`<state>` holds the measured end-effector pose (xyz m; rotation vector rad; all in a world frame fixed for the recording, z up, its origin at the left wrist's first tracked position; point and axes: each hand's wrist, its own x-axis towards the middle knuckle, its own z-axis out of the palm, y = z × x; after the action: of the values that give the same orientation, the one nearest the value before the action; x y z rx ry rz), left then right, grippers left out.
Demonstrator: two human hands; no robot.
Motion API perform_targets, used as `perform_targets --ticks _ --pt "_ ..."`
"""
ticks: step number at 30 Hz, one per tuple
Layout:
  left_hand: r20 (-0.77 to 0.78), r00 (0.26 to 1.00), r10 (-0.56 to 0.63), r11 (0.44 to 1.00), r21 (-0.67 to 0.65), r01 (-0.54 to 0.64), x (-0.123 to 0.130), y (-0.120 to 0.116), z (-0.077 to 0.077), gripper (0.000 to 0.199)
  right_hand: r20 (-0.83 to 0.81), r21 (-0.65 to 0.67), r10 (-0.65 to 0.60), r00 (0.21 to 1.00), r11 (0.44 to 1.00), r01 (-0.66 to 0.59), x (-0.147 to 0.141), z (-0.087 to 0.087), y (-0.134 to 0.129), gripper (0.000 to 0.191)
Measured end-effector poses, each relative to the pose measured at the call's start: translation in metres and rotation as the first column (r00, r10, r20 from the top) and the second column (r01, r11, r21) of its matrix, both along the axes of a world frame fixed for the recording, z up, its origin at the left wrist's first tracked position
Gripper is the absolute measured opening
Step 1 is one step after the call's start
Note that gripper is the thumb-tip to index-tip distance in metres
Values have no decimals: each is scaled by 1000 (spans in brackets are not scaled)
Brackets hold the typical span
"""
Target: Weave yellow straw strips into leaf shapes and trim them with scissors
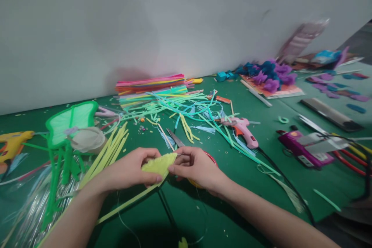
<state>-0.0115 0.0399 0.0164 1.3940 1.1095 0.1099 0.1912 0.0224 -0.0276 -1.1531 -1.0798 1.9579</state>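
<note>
My left hand grips a fuzzy yellow-green pipe-cleaner piece, flat and leaf-like, between thumb and fingers. A long yellow-green stem runs from it down to the left. At its pointed right end, my right hand is closed in a pinch on a thin thread or wire; its fingertips are beside the piece's edge. Fine strands hang below the hands. Scissors lie behind my right hand, their handles partly hidden by it. A small yellow-green bit shows at the bottom edge.
Coloured pipe cleaners are piled by the wall. A pink glue gun with a black cord lies right, a yellow one far left. A green framed shape, purple flowers and a purple device surround the work area.
</note>
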Motion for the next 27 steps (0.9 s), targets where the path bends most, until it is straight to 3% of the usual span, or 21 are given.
perform_targets --ticks 4,14,18,23,27 --pt "19 1000 20 1000 -10 -19 1 1 -2 29 -4 -20 9 1000 1000 -9 -3 -2 -3 60" --pt "6 1000 -14 1000 -16 14 5 -1 0 28 24 -5 -61 998 998 61 -5 3 -5 58" --pt "-36 998 -47 998 46 48 6 -1 0 32 22 -14 -46 999 999 47 -3 0 -3 61" --pt "-76 997 -23 999 40 26 10 -3 -6 39 -4 14 -13 1000 1000 13 0 0 1 35" --pt "-23 999 -37 998 41 38 12 -3 -8 33 -32 33 -23 999 999 24 3 2 4 33"
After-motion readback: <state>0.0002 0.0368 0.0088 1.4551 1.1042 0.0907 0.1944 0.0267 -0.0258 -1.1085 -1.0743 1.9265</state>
